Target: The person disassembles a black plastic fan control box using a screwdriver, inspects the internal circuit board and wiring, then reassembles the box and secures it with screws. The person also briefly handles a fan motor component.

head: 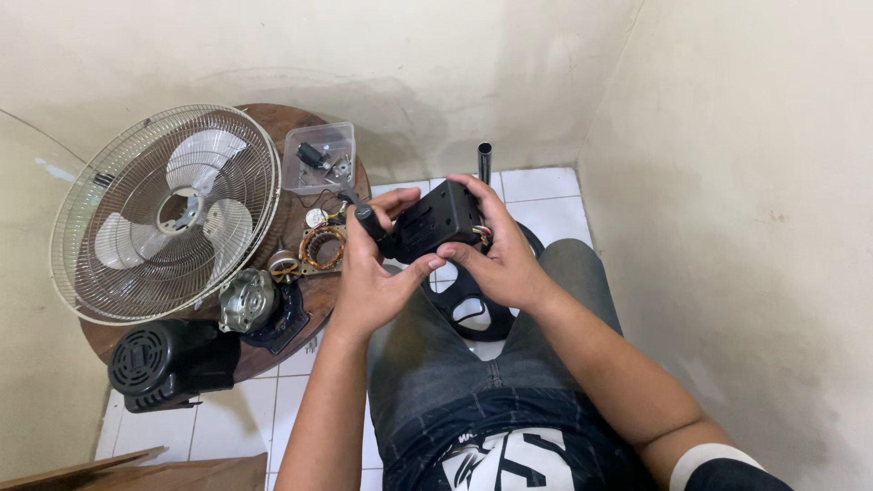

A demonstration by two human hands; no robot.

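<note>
We hold a black plastic switch housing (438, 221) from a fan above our lap, between both hands. Our right hand (503, 256) is closed around its right side, fingers over the top edge and thumb pressed to the near face, where a few coloured wires show at the corner. Our left hand (371, 277) is closed on a black-handled screwdriver (364, 215), its thumb reaching across to touch the housing's lower edge.

The housing looks light, stiff and hollow, with ribbed faces that should give a fair grip; we judge it best held by its solid side walls, away from the wires, which look thin and easy to strain.

To our left, a round wooden worktop (300, 300) carries a wire fan guard with blades (165, 213), a clear plastic tub of small parts (318, 157), a copper-wound stator (322, 246), a metal motor casing (246, 300) and a black rear motor cover (164, 362). A black fan base (473, 309) and its upright pole (484, 162) stand on the white tiled floor (546, 195) between our knees.
</note>
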